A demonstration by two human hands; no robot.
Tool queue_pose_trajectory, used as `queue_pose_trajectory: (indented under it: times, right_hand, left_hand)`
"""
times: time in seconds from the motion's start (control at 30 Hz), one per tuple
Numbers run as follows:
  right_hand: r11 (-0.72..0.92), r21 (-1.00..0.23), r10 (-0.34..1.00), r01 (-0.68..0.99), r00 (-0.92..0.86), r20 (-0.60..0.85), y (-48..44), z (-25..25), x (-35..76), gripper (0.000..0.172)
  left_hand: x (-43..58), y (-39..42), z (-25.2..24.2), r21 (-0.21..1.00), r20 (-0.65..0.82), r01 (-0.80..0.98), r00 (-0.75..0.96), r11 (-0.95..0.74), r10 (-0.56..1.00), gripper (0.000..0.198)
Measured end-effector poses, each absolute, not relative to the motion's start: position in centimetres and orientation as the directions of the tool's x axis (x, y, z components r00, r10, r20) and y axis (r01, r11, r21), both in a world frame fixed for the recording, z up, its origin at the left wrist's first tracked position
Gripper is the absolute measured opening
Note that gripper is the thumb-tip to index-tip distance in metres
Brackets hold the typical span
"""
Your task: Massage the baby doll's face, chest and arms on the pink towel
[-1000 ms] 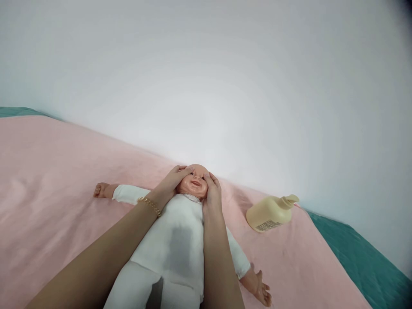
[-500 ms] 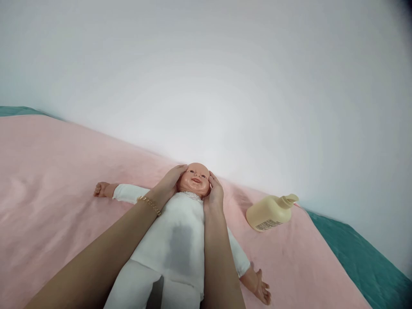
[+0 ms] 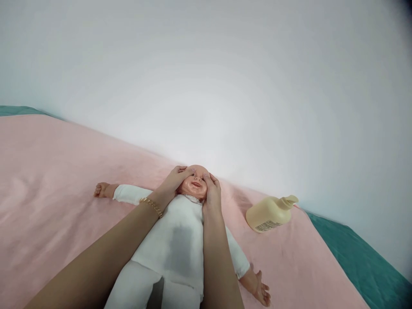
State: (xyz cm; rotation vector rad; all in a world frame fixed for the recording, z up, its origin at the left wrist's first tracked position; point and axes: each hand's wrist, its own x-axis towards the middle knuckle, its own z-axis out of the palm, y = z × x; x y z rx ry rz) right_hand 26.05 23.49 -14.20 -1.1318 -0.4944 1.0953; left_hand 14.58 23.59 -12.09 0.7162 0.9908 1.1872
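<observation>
A baby doll [image 3: 182, 231] with a white cloth body lies on its back, its head away from me and its arms spread. My left hand [image 3: 174, 182], a gold chain bracelet at its wrist, cups one side of the doll's head [image 3: 197, 189], the thumb lying across the brow by the eye. On the other side, my right hand [image 3: 213, 191] holds the head, its thumb near the other eye. Both hands curve round the head, and the far fingertips are partly hidden.
Under the doll is a pink blanket [image 3: 64, 180] over a green sheet [image 3: 357, 244]. A pale yellow pump bottle [image 3: 268, 213] stands to the right of the doll. A white wall [image 3: 206, 77] rises behind the bed.
Both thumbs have come inward from the sides of the head onto the doll's face, near its eyes. The doll's head has shifted very slightly; the bottle is where it was.
</observation>
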Motion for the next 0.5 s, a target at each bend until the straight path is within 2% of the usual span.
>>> queue_pose_trajectory:
  times: [0.13, 0.3, 0.5]
  right_hand:
    - [0.025, -0.885, 0.881, -0.466, 0.428, -0.200, 23.6, -14.4, 26.1, 0.052]
    - [0.029, -0.852, 0.890, -0.523, 0.401, -0.216, 23.9, -14.8, 26.5, 0.047]
    - [-0.006, -0.800, 0.913, -0.600, 0.323, -0.249, 24.1, -15.4, 26.9, 0.050]
  left_hand:
    - [14.6, 23.6, -12.2, 0.866, -0.228, -0.443, 0.067, 0.234, 0.971, 0.027]
    - [14.7, 24.4, -13.1, 0.825, -0.200, -0.519, 0.101, 0.223, 0.975, 0.026]
    - [14.8, 25.0, -14.1, 0.770, -0.172, -0.599, 0.139, 0.221, 0.975, 0.026]
